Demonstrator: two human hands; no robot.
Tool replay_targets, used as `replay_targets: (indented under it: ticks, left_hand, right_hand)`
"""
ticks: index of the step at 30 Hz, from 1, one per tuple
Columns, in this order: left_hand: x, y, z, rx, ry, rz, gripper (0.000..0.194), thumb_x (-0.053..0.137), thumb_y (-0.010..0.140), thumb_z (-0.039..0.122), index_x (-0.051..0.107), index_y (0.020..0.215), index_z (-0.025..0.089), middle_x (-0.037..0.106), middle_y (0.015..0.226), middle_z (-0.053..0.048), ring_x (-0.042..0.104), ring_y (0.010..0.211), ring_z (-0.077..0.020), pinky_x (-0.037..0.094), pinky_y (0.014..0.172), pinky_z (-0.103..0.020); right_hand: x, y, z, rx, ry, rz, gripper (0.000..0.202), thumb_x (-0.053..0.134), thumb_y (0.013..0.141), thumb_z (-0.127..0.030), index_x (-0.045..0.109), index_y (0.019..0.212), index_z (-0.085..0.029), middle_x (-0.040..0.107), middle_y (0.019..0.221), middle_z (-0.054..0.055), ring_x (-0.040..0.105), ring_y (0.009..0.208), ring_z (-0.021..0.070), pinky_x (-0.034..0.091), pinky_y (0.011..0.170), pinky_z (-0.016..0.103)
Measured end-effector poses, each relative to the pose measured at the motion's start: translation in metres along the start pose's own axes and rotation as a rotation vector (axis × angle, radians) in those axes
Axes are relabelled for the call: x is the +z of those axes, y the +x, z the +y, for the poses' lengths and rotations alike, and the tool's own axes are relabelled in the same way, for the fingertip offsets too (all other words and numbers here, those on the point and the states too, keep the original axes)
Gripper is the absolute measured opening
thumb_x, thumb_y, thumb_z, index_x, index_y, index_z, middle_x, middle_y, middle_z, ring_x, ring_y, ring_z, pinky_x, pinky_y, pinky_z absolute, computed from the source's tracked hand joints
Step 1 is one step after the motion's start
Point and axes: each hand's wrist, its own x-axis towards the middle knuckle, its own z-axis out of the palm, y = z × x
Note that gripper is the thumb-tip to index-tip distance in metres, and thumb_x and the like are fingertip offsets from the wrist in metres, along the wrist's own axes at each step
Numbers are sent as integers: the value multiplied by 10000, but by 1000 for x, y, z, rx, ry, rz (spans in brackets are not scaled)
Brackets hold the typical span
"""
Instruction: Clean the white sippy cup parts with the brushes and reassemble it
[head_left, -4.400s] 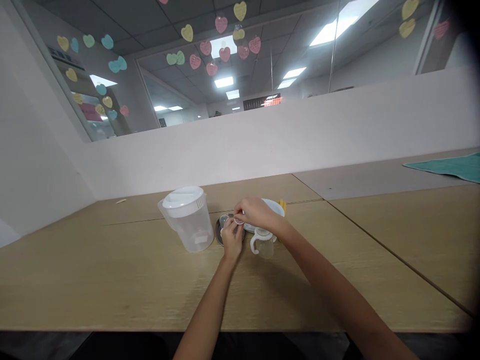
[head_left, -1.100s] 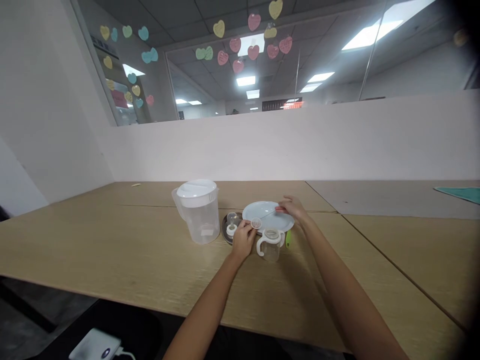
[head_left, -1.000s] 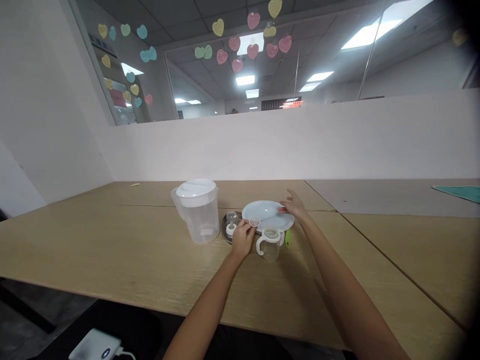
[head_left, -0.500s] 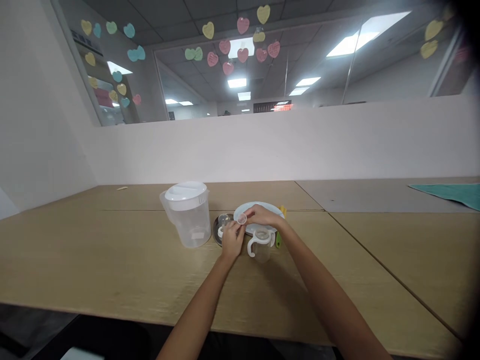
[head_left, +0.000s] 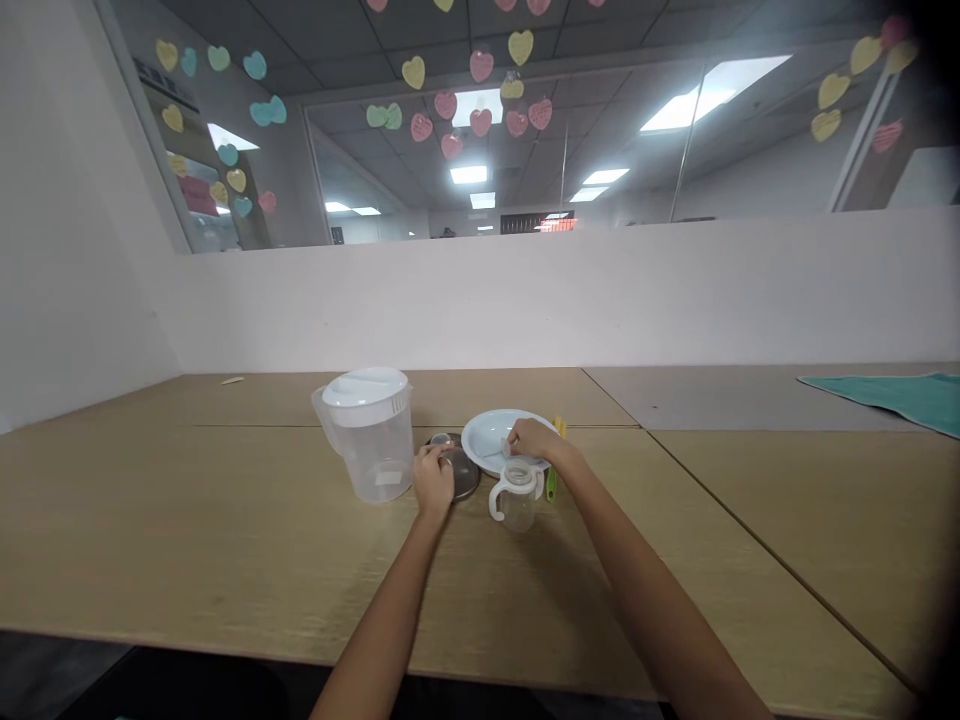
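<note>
- At the far left, a pale chip (head_left: 232, 380) lay near the back of the table (head_left: 247, 560).
- The pitcher (head_left: 386, 450) stood upright with its white lid (head_left: 366, 388) on, just beside the left hand.
- The left hand (head_left: 433, 482) was at the dish's left side, fingers curled and partly closed; whether it had hold of anything could not be told.
- A clear dome (head_left: 441, 440) showed just beyond its fingertips, mostly hidden.
- The metal dish (head_left: 466, 477) lay flat, between pitcher and cup.
- The white plate (head_left: 486, 424) lay behind the cup.
- A small clear piece (head_left: 506, 449) was over the plate, pinched by the right hand.
- The cup (head_left: 518, 512), white-handled, stood upright in front of the plate, its top uncovered.
- The right hand (head_left: 531, 440) was above the plate, fingers nearly closed on that piece.
- A green handle (head_left: 552, 486) and something yellow (head_left: 559, 426) showed right of the plate.
- A teal cloth (head_left: 896, 398) lay far right.
</note>
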Motion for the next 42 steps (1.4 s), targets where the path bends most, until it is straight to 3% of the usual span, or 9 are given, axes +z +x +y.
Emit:
replay_targets:
  ticks: [5, 9, 14, 18, 24, 29, 34, 39, 42]
  left_hand:
    - [2, 1, -5, -33, 3, -25, 383, 389, 711, 14, 689, 879, 183, 615, 992, -71, 585, 947, -194, 446, 912, -347]
    - [2, 0, -5, -33, 26, -57, 391, 389, 701, -6, 685, 874, 183, 592, 1002, -73, 583, 943, -188, 460, 892, -334]
    - [3, -1, -4, 32, 100, -49, 471, 423, 707, -5, 598, 1101, 183, 561, 1032, -88, 551, 1002, -201, 445, 909, -335]
    - [4, -1, -5, 72, 179, -48, 523, 432, 713, -4, 520, 1197, 173, 549, 1050, -99, 530, 1022, -209, 433, 908, -335]
    - [1, -1, -3, 96, 298, -86, 480, 437, 745, 33, 517, 1196, 177, 552, 1035, -98, 505, 1020, -225, 413, 887, -332]
    - [-4, -1, 1, 128, 402, -116, 416, 452, 769, 74, 542, 1162, 176, 572, 1045, -105, 500, 1035, -243, 392, 900, -349]
    - [-4, 0, 1, 104, 369, -145, 477, 447, 761, 61, 475, 1229, 154, 609, 1022, -109, 544, 969, -229, 418, 852, -334]
    - [-4, 2, 0, 158, 301, -124, 527, 441, 715, 5, 515, 1201, 196, 640, 983, -72, 553, 898, -205, 431, 824, -318]
    - [-7, 2, 5, 238, 177, 25, 392, 430, 786, 65, 572, 1128, 195, 645, 923, -64, 545, 861, -207, 434, 823, -343]
  right_hand:
    - [17, 3, 7, -16, 33, -92, 186, 575, 589, -86, 728, 690, -120, 685, 691, 63, 579, 646, 146, 352, 559, 197]
    - [18, 3, 5, -65, 110, -23, 154, 571, 651, -138, 713, 709, -130, 670, 669, 30, 563, 627, 116, 351, 547, 177]
    - [-6, 3, -3, -104, 227, 209, 268, 430, 817, -248, 668, 845, -127, 655, 725, 40, 570, 638, 94, 387, 561, 162]
    - [-36, -14, -20, -211, 532, 331, 247, 449, 809, -300, 624, 762, -132, 628, 719, 30, 580, 604, 87, 414, 498, 147]
    - [-62, -48, -41, -273, 622, 151, 191, 522, 772, -265, 641, 743, -118, 620, 703, 34, 581, 589, 83, 440, 456, 135]
    - [-64, -52, -42, -249, 572, 40, 162, 542, 757, -238, 655, 785, -125, 622, 679, 26, 581, 577, 85, 448, 461, 144]
    - [-63, -51, -38, -191, 478, -139, 142, 545, 703, -124, 606, 831, -119, 635, 692, 18, 578, 600, 93, 437, 505, 163]
    - [-61, -53, -34, -201, 176, -111, 359, 587, 656, -79, 559, 1007, -146, 657, 770, 9, 575, 717, 108, 369, 567, 165]
    - [-60, -54, -36, -228, 107, -108, 561, 613, 636, -87, 500, 1178, -175, 650, 846, 7, 572, 726, 111, 370, 594, 179]
